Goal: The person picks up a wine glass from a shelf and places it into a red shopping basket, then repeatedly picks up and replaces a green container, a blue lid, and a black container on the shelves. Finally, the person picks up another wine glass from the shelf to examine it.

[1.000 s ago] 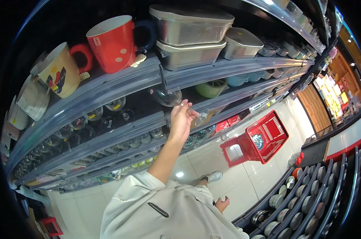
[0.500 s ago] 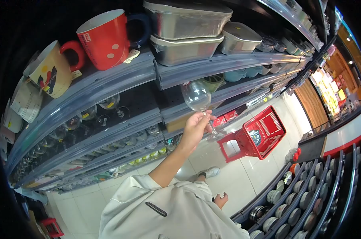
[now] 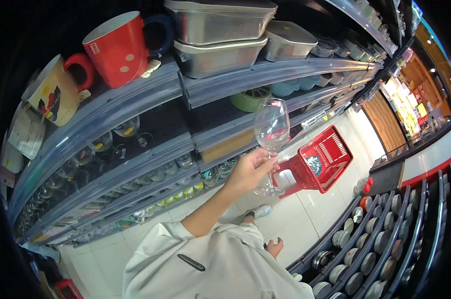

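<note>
My left hand (image 3: pixel 253 172) pinches the stem of a clear wine glass (image 3: pixel 272 124) and holds it nearly upright, bowl up and foot below the fingers. Behind the bowl are the shelf edges and part of a red basket. Low down beside my body, my right hand (image 3: pixel 274 247) hangs with its fingers loosely apart and nothing visible in it. More stemmed glasses (image 3: pixel 102 142) stand on the shelf to the left.
A red mug (image 3: pixel 117 52), a cream mug (image 3: pixel 55 94) and lidded metal containers (image 3: pixel 220 55) sit on the upper shelf. A green bowl (image 3: pixel 250 99) is below them. The red shopping basket (image 3: pixel 325 159) stands on the floor. Racks of stacked dishes (image 3: pixel 367 249) are at lower right.
The wine glass has gone from tilted to nearly upright and shifted a little right with my left hand. The view has moved slightly. My right hand still hangs low.
</note>
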{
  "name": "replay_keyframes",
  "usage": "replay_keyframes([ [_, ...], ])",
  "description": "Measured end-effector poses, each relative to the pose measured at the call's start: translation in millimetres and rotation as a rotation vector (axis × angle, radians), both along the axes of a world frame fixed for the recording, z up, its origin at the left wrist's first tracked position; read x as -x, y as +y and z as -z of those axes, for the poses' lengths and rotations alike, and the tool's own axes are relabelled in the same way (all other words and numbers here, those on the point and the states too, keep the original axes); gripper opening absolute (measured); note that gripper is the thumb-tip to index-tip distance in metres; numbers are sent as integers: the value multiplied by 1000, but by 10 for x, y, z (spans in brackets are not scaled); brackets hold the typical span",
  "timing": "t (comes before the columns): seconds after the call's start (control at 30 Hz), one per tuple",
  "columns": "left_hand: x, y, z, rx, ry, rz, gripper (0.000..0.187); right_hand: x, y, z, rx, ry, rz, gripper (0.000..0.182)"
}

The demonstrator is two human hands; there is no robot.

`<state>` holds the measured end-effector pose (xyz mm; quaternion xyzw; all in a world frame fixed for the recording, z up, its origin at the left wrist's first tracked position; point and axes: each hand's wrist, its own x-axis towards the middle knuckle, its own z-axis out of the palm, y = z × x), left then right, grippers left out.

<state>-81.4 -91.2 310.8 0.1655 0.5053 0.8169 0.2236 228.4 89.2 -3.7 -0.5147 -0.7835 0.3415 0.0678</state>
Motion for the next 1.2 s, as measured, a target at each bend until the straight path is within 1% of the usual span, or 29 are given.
replay_keyframes([
  [0.07,-80,10,-90,-49,9,-7,26,6,22,32,-5,-9,-3,47],
  [0.17,-167,-31,-187,-32,59,17,26,42,24,27,-37,-1,-35,46],
  [0.23,-211,-51,-260,-30,75,24,28,138,31,2,61,103,-70,46],
  [0.3,-252,-48,-289,-30,94,31,30,277,-31,-109,65,133,-72,47],
  [0.37,-296,-41,-303,-11,203,-30,36,351,-70,-112,72,197,-86,47],
  [0.47,-372,-107,-484,-39,188,17,40,395,-89,-110,112,189,-106,48],
  [0.57,-434,-146,-560,-65,152,47,44,346,-78,-45,100,159,-120,49],
  [0.7,-498,-219,-593,14,240,-3,37,237,1,83,50,90,-124,49],
  [0.77,-453,-225,-553,70,677,-170,28,206,-16,8,86,69,-68,48],
  [0.8,-408,-186,-461,67,682,-153,28,187,-10,52,88,73,-52,48],
  [0.87,-306,-81,-233,56,853,-270,40,145,-4,161,61,47,-11,46],
  [0.9,-296,-40,-226,52,856,-245,40,100,29,335,66,49,13,46],
  [0.97,-270,60,-227,-143,736,-132,37,-68,85,851,-85,159,-54,45],
  [1.0,-259,100,-232,-236,672,-76,36,-18,-5,621,-80,160,-30,45],
  [1.03,-254,85,-258,-166,715,-38,36,32,-63,369,-24,142,-7,44],
  [1.07,-274,126,-227,-167,713,-16,36,78,-136,143,32,124,13,43],
  [1.1,-306,180,-163,-117,659,-11,33,54,-170,165,36,125,33,43],
  [1.13,-332,212,-109,-66,605,-8,31,38,-191,184,-12,124,7,42],
  [1.17,-330,174,-72,131,682,-4,28,8,-219,200,-60,121,-21,41],
  [1.2,-347,219,-2,129,681,11,28,-28,-245,213,-58,119,-6,41],
])
